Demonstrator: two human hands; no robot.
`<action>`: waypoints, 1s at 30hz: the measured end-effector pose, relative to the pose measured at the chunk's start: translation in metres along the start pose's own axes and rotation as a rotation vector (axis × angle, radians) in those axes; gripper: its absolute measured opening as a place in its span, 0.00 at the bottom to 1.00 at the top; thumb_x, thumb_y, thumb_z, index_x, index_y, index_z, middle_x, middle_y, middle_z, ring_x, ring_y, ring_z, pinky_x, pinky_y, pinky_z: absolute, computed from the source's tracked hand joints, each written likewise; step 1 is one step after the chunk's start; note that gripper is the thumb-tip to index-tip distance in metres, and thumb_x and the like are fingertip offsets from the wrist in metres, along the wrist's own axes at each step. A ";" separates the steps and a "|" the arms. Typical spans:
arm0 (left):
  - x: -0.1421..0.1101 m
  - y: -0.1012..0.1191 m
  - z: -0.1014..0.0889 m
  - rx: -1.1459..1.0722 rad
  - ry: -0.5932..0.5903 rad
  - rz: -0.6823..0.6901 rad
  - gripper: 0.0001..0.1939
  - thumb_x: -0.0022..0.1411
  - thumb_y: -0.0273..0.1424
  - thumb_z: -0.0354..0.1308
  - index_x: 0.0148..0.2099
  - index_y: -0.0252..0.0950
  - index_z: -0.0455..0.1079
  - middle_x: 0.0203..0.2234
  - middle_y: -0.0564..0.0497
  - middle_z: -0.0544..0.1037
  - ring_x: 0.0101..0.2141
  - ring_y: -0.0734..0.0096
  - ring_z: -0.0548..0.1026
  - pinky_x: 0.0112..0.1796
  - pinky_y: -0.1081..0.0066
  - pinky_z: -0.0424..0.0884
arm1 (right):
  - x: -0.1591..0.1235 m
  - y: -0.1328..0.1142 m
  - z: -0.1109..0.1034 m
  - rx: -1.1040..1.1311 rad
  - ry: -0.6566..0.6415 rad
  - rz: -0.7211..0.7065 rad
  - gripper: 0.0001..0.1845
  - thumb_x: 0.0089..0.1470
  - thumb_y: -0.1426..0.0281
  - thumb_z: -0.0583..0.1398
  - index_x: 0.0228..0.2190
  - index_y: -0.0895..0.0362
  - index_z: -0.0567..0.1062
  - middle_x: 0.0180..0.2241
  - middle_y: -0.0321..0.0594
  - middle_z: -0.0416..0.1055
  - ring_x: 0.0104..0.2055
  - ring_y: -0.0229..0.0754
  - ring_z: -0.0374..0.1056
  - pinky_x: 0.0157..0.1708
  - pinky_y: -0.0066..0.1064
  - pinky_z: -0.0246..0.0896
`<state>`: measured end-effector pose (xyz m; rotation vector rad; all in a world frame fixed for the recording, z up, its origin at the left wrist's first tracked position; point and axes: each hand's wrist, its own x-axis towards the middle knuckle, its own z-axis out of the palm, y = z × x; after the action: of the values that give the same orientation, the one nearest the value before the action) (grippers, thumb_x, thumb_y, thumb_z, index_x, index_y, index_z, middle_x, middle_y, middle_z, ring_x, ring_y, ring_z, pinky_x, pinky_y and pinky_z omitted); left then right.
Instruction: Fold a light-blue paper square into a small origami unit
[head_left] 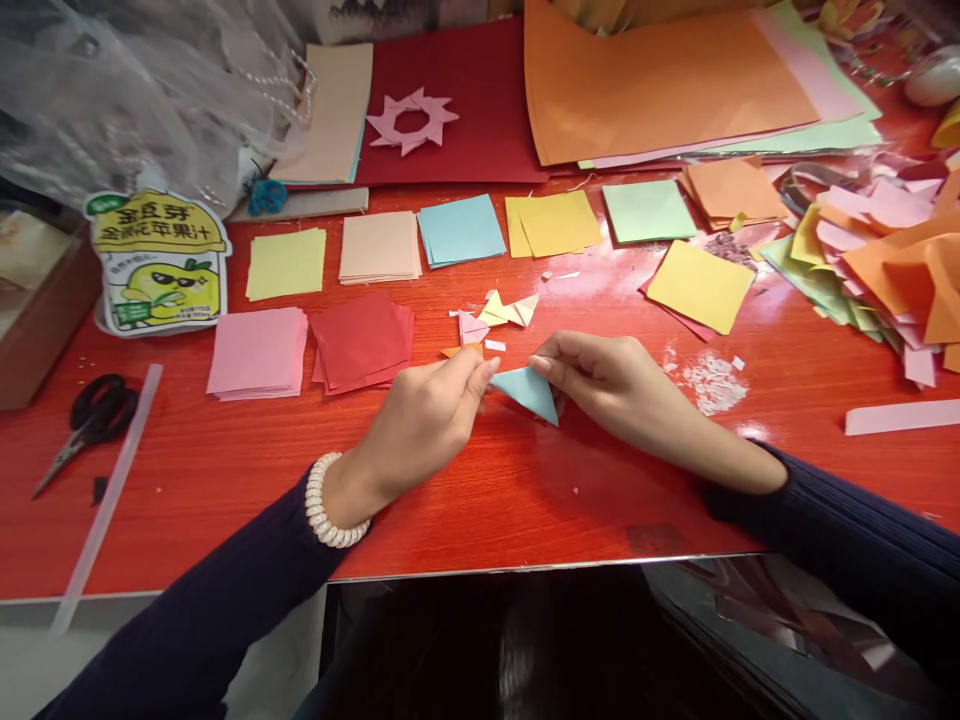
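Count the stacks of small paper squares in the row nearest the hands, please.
2: a pink stack and a red stack, side by side left of the left hand. None seems hidden.

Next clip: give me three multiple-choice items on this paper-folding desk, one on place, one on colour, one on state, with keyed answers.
1. Where do the scissors lie?
A. far left of the table
B. on the orange sheets
C. beside the right hand

2. What colour is the folded paper triangle?
A. red
B. light blue
C. yellow

3. How is the triangle held?
A. lying untouched
B. by the left hand only
C. pinched by both hands

Answers: 1 A, they lie by the left edge. 2 B, it is pale blue. 3 C, the right hand grips it too.
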<state>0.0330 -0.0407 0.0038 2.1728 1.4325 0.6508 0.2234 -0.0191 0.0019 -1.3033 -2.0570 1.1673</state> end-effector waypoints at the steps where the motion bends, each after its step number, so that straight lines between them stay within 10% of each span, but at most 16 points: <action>1: 0.001 0.000 0.001 -0.015 0.008 -0.008 0.12 0.66 0.30 0.42 0.36 0.34 0.66 0.26 0.52 0.73 0.27 0.77 0.69 0.31 0.76 0.61 | 0.000 0.000 0.000 -0.022 0.008 -0.006 0.14 0.58 0.64 0.51 0.23 0.57 0.65 0.19 0.34 0.62 0.21 0.33 0.56 0.22 0.26 0.51; 13: 0.003 0.003 0.000 -0.364 -0.077 -0.280 0.18 0.61 0.40 0.49 0.23 0.36 0.64 0.15 0.57 0.65 0.17 0.80 0.58 0.20 0.76 0.54 | -0.001 -0.005 0.002 0.527 -0.324 0.174 0.13 0.51 0.60 0.58 0.29 0.58 0.69 0.25 0.38 0.72 0.25 0.37 0.70 0.27 0.30 0.67; 20: 0.004 0.000 -0.006 -0.456 0.010 -0.323 0.20 0.60 0.41 0.52 0.21 0.35 0.64 0.14 0.56 0.64 0.16 0.80 0.57 0.19 0.76 0.53 | 0.001 0.011 -0.016 0.386 -0.294 0.181 0.14 0.53 0.61 0.56 0.26 0.59 0.70 0.22 0.39 0.72 0.20 0.35 0.68 0.20 0.27 0.65; 23: 0.003 -0.006 -0.008 -0.559 0.129 -0.365 0.16 0.60 0.40 0.52 0.25 0.35 0.66 0.17 0.54 0.67 0.16 0.81 0.55 0.17 0.76 0.50 | 0.004 0.005 -0.023 0.392 -0.140 0.211 0.14 0.54 0.62 0.56 0.23 0.58 0.70 0.20 0.37 0.71 0.19 0.33 0.67 0.19 0.25 0.63; 30: 0.000 0.005 0.002 -0.780 -0.117 -0.385 0.14 0.62 0.38 0.50 0.49 0.39 0.61 0.23 0.53 0.74 0.15 0.82 0.59 0.18 0.78 0.57 | 0.003 -0.012 -0.005 0.648 -0.188 0.193 0.11 0.52 0.63 0.58 0.34 0.59 0.70 0.27 0.39 0.73 0.27 0.37 0.70 0.26 0.28 0.69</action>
<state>0.0378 -0.0432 0.0057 1.2744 1.2065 0.7562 0.2197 -0.0162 0.0142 -1.1030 -1.4717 1.8982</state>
